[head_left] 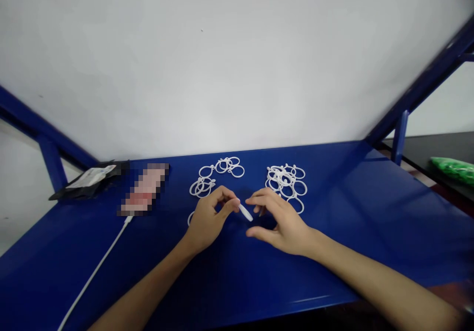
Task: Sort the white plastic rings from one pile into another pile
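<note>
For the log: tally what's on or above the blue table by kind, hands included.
Hands: 2 (left hand, right hand)
White piece in the left fingers: 1
Black package: 1
Pixelated item: 1
White cable: 1
White rings: at least 10, overlapping
Total: 6, plus rings

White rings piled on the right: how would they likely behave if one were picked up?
The white rings are probably stiff, since they keep rounded outlines. They look light, their bands being thin. Lifting one may drag its neighbours, because they overlap.
</note>
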The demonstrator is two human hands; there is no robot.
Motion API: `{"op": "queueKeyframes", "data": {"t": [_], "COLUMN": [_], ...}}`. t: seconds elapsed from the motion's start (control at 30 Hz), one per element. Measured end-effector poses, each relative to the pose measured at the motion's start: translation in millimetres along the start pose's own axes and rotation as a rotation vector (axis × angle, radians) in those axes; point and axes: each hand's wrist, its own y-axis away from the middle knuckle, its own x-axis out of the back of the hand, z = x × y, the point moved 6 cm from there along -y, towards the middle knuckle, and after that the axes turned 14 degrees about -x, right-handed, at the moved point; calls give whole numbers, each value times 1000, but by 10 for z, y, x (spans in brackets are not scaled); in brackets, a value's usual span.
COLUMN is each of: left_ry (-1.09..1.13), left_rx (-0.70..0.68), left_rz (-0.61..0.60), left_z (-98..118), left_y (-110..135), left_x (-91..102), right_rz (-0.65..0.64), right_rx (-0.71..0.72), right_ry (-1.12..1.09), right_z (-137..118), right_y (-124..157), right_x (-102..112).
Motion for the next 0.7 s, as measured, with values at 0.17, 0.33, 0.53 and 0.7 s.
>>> {"op": "queueKeyframes", "data": {"t": [0.17,0.33,0.53,0.7], "left_ry": [-32,154,155,88], "left_rx": [8,13,59,-22], "left_rz": [-47,-92,-3,7], "left_z": [2,-40,-70,-43], "left_y": [12,26,26,38], "left_x": [-42,-96,-107,-88], "right_rz": [-6,32,-134,-163], "right_rx": [-54,-147,-257,-192], "right_ry": [4,-160,-403,-398], "right_z": [17,68,165,112], "right_y": [14,-28,-35,6], "right_x": [-46,-8,-100,-104]}}
